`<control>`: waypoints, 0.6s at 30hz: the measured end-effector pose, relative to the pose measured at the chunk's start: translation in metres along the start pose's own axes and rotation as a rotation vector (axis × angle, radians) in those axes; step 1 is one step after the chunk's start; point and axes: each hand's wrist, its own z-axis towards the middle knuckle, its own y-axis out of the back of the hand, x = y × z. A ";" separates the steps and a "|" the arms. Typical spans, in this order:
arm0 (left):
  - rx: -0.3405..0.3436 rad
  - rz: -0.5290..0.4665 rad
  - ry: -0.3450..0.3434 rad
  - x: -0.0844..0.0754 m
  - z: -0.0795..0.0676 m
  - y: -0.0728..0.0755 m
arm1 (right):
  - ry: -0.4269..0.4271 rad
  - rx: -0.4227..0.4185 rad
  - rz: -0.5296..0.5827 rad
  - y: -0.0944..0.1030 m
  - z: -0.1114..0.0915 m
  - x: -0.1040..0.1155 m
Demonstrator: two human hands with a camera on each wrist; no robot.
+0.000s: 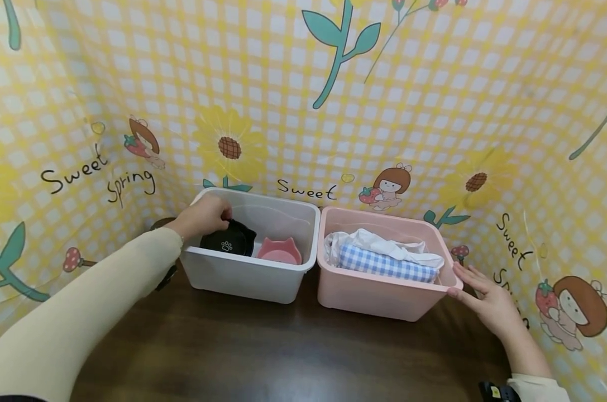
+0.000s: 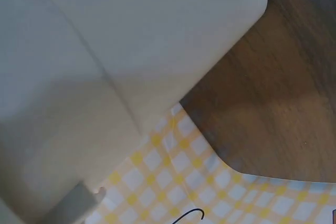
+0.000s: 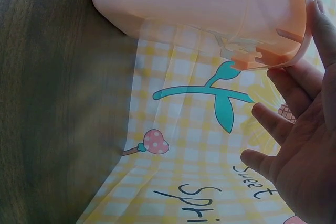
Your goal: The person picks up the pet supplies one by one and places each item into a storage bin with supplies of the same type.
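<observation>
My left hand [image 1: 206, 215] reaches over the back-left of a white bin [image 1: 243, 282], its curled fingers holding the upper rim of a black cat-eared bowl [image 1: 233, 240] with a paw print. A pink cat-eared bowl [image 1: 280, 250] lies beside it in the bin. The left wrist view shows the bin's outer wall [image 2: 157, 24], not the fingers. My right hand [image 1: 491, 304] touches the right front corner of a pink bin [image 1: 368, 296]. In the right wrist view its spread fingers [image 3: 270, 121] are by the rim. White cloth and a blue-checked cloth [image 1: 388, 263] lie in that bin.
Both bins stand side by side on a dark wooden table [image 1: 283, 357]. Yellow-checked fabric [image 1: 283, 72] printed with flowers and girls hangs behind and along both sides, close to the bins.
</observation>
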 end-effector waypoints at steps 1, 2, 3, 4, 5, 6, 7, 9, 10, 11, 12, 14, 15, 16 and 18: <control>0.000 0.005 0.000 0.001 0.000 -0.001 | 0.002 -0.001 -0.001 0.000 0.000 0.000; 0.000 0.012 -0.003 0.002 0.000 -0.003 | 0.005 -0.003 -0.002 0.000 0.001 -0.001; 0.005 0.020 -0.007 0.003 0.000 -0.004 | 0.007 -0.003 -0.007 0.000 0.001 -0.001; 0.010 0.032 -0.011 0.004 0.000 -0.005 | 0.009 -0.004 -0.011 0.000 0.001 -0.001; 0.018 0.041 -0.015 0.005 0.000 -0.006 | 0.009 -0.004 -0.014 0.000 0.001 -0.002; 0.023 0.045 -0.012 0.006 0.000 -0.007 | 0.009 -0.005 -0.016 0.000 0.001 -0.002; 0.028 0.048 -0.013 0.006 0.001 -0.008 | 0.009 -0.005 -0.016 -0.001 0.002 -0.003; 0.020 0.052 -0.011 0.007 0.002 -0.009 | 0.010 -0.010 -0.015 -0.001 0.002 -0.003; 0.015 0.049 -0.008 0.008 0.003 -0.009 | 0.010 -0.014 -0.014 0.000 0.002 -0.004; 0.008 0.046 -0.003 0.008 0.005 -0.010 | 0.011 -0.018 -0.014 0.000 0.003 -0.004; 0.004 0.044 0.006 0.009 0.005 -0.010 | 0.011 -0.018 -0.014 0.000 0.003 -0.004; 0.010 0.045 0.034 0.011 0.007 -0.013 | 0.008 -0.017 -0.012 -0.001 0.002 -0.004; 0.015 0.046 0.049 0.012 0.007 -0.014 | 0.007 -0.017 -0.012 -0.001 0.002 -0.004; 0.020 0.042 0.061 0.012 0.008 -0.015 | 0.006 -0.017 -0.013 -0.001 0.002 -0.004; 0.022 0.038 0.082 0.013 0.008 -0.017 | 0.004 -0.015 -0.013 -0.002 0.002 -0.004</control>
